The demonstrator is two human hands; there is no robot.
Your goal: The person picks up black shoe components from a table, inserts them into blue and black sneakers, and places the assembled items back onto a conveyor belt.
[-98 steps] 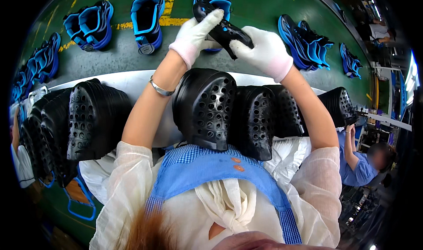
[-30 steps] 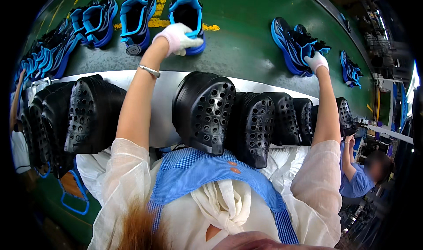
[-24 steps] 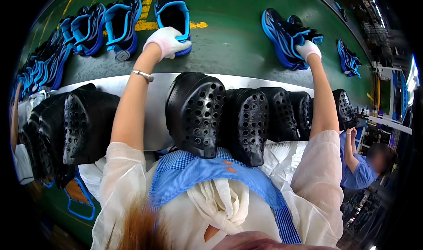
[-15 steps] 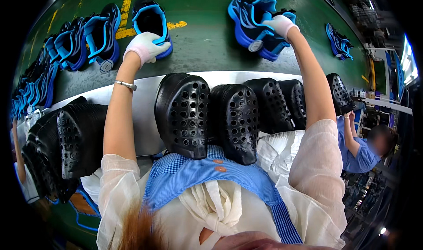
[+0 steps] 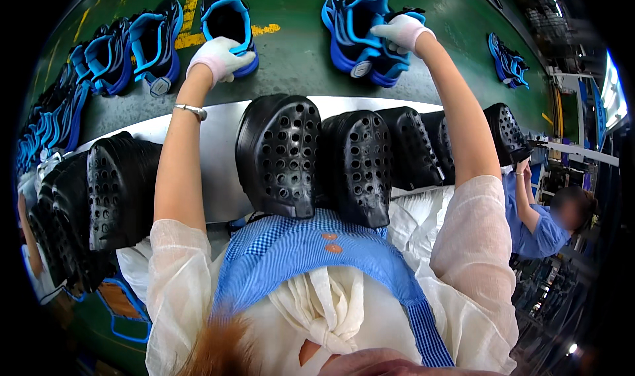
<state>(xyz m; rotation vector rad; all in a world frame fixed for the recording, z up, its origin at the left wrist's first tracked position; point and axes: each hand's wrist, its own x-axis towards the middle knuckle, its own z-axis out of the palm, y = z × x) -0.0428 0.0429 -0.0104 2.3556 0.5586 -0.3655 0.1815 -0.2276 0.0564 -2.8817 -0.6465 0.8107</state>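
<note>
My left hand (image 5: 221, 59), in a white glove, is closed at the heel of a black and blue sneaker (image 5: 225, 17) with a light blue lining. The sneaker rests on the green surface, its opening facing up. Over to the right, my gloved right hand (image 5: 401, 33) grips a pair of matching sneakers at their collars. The left sneaker (image 5: 341, 42) of that pair is tilted and shows a round pale tag at its heel. Its mate (image 5: 387, 71) is partly covered by my hand. Some of my right fingers are hidden inside the shoes.
More such sneakers (image 5: 142, 48) stand in a row at far left; another pair (image 5: 508, 59) sits at far right. Stacked black perforated shoe-shaped forms (image 5: 281, 157) stand close before me along a pale metal ledge (image 5: 218, 134); more forms (image 5: 122, 194) are at left. A person (image 5: 539, 220) works at right.
My right hand has shifted left with the pair of sneakers, closer to my left hand. My left hand stays at the heel of its sneaker. The black forms appear slightly higher in view.
</note>
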